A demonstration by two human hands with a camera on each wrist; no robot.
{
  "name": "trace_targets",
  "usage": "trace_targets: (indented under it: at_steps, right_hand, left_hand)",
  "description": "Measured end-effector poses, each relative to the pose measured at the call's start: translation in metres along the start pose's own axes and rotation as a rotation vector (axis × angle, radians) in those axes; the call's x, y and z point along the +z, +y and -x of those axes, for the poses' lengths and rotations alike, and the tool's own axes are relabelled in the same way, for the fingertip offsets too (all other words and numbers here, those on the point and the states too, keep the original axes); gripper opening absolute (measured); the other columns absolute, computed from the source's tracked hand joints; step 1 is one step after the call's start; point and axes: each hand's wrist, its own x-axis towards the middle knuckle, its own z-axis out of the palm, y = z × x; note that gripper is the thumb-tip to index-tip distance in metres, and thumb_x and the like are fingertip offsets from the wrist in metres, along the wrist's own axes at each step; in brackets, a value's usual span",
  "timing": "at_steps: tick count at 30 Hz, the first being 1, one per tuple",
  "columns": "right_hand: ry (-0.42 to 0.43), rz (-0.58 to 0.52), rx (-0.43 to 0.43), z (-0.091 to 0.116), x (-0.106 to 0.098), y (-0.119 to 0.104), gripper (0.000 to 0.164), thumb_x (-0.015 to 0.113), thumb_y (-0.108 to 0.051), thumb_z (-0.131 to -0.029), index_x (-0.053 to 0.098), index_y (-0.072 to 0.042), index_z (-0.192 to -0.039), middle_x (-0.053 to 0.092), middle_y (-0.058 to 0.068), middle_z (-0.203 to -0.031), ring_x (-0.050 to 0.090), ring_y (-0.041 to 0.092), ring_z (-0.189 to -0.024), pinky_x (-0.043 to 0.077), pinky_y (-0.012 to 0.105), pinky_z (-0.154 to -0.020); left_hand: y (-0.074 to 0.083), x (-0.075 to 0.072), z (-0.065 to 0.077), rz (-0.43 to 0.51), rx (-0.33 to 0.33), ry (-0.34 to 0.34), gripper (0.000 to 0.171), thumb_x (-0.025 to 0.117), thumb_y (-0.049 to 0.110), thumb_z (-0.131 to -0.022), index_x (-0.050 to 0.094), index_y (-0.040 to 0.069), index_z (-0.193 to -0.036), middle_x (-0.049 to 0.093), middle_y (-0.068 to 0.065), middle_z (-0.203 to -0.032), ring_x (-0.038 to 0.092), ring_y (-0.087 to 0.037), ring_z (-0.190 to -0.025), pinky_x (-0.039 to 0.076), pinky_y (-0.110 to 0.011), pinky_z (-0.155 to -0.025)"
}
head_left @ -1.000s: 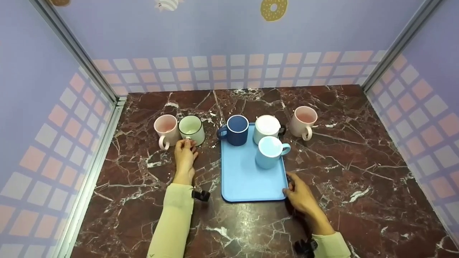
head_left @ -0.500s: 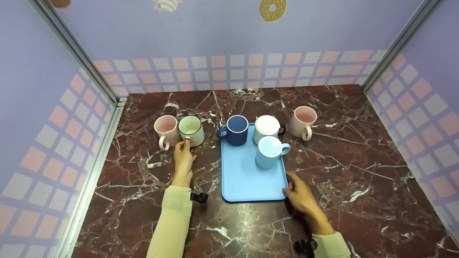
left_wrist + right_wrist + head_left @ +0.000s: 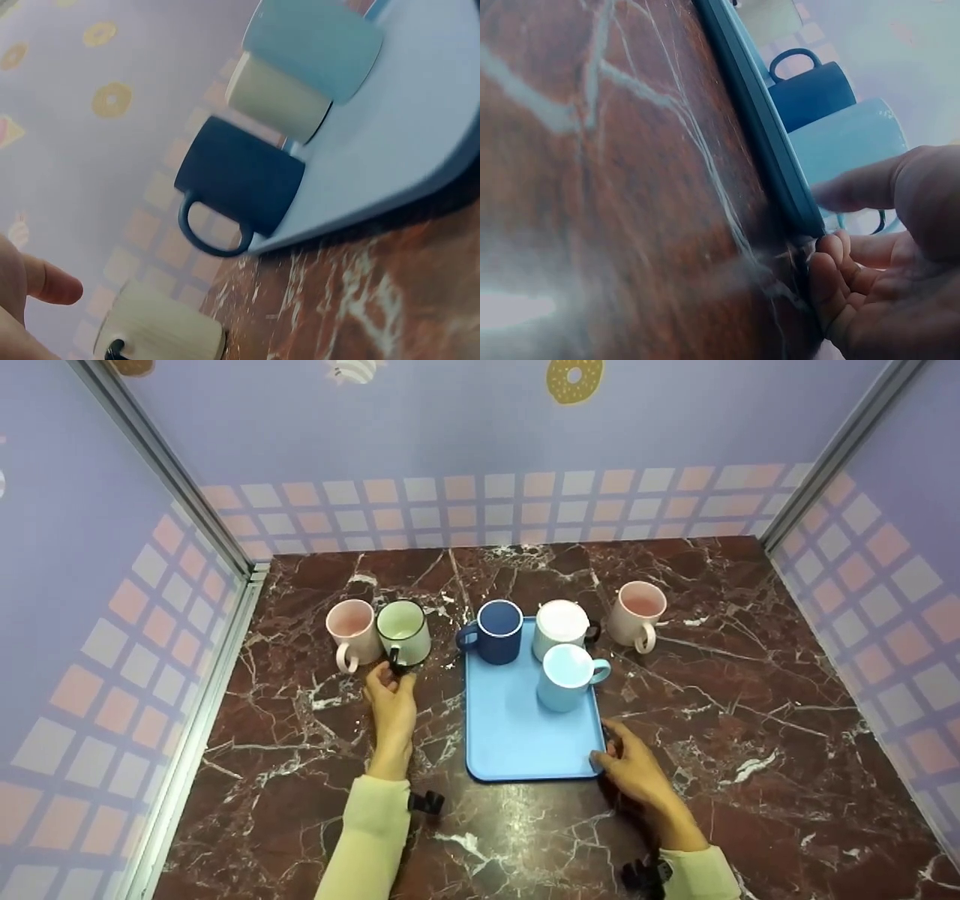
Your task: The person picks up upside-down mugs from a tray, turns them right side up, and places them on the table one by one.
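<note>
My left hand [image 3: 394,709] is just in front of a pale green mug [image 3: 414,649], fingertips close to its dark handle [image 3: 395,658]. Nothing is held there; the left wrist view shows the thumb [image 3: 54,283] straight and apart from the mug. My right hand [image 3: 637,771] pinches the near right edge of a light blue tray [image 3: 502,735], thumb on the rim and fingers curled at its side. Three mugs stand upright on the tray: a navy mug [image 3: 501,643] at back left, a white mug [image 3: 547,641] at back right, and a light blue mug [image 3: 561,690] before the white one.
A pink mug [image 3: 365,646] stands just left of the green one. Another pink mug [image 3: 628,628] is on the dark red marbled tabletop [image 3: 750,697], right of the tray. Patterned panels [image 3: 480,435] enclose the back and sides.
My left hand has drawn back slightly from the green mug, its thumb and fingers now spread, so the dark handle shows. The right hand and tray stay in place.
</note>
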Motion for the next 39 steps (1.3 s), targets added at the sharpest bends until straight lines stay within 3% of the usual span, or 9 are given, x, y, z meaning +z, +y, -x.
trace_targets:
  at_steps: [4,8,17,24,32,39]
  right_hand:
    - [-0.054,-0.122,-0.006,-0.001,-0.004,0.0,0.057,0.067,-0.005,-0.089,0.044,0.0,-0.14,0.047,0.003,-0.08,0.047,0.009,-0.059,0.044,0.022,-0.051]
    - [-0.071,-0.162,-0.007,-0.002,-0.008,0.0,0.057,0.066,-0.009,-0.091,0.043,0.002,-0.141,0.049,0.004,-0.082,0.048,0.011,-0.063,0.046,0.024,-0.052]
    - [-0.017,-0.284,0.041,-0.006,-0.011,0.001,0.047,0.064,-0.018,-0.094,0.05,-0.005,-0.137,0.058,0.013,-0.091,0.056,0.02,-0.071,0.053,0.03,-0.06]
    - [0.093,-0.392,0.044,-0.012,-0.011,-0.008,0.049,0.064,-0.013,-0.094,0.046,-0.001,-0.138,0.058,0.013,-0.1,0.061,0.023,-0.085,0.057,0.032,-0.069]
    - [0.12,-0.461,-0.005,-0.028,-0.017,-0.017,0.065,0.065,-0.017,-0.093,0.032,-0.005,-0.148,0.046,0.023,-0.131,0.061,0.019,-0.098,0.056,0.041,-0.086]
    - [0.131,-0.388,-0.043,-0.045,-0.019,-0.027,0.068,0.062,-0.028,-0.095,0.029,-0.009,-0.151,0.043,0.022,-0.143,0.053,0.025,-0.116,0.052,0.043,-0.095]
  left_hand:
    - [0.002,0.002,0.015,-0.009,0.02,-0.031,0.053,0.059,0.01,-0.088,0.039,0.009,-0.137,0.034,-0.013,-0.137,0.039,-0.031,-0.124,0.037,-0.042,-0.105]
    - [0.003,0.006,0.029,0.004,0.045,-0.082,0.051,0.06,0.009,-0.087,0.042,0.008,-0.135,0.037,-0.014,-0.137,0.042,-0.035,-0.127,0.04,-0.045,-0.104]
    - [0.004,0.026,0.057,-0.001,0.089,-0.284,0.046,0.061,0.007,-0.087,0.045,0.003,-0.131,0.04,-0.019,-0.136,0.046,-0.039,-0.125,0.045,-0.047,-0.1]
    - [0.005,0.05,0.066,-0.033,0.14,-0.427,0.046,0.064,0.007,-0.085,0.046,-0.001,-0.128,0.044,-0.022,-0.133,0.047,-0.043,-0.124,0.043,-0.047,-0.103]
    - [0.007,0.076,0.07,-0.113,0.152,-0.571,0.053,0.069,0.013,-0.087,0.045,0.002,-0.133,0.046,-0.022,-0.137,0.045,-0.042,-0.128,0.044,-0.049,-0.103]
    - [-0.002,0.099,0.067,-0.266,0.153,-0.631,0.067,0.074,0.028,-0.085,0.042,0.01,-0.141,0.044,-0.008,-0.146,0.045,-0.032,-0.133,0.042,-0.046,-0.107]
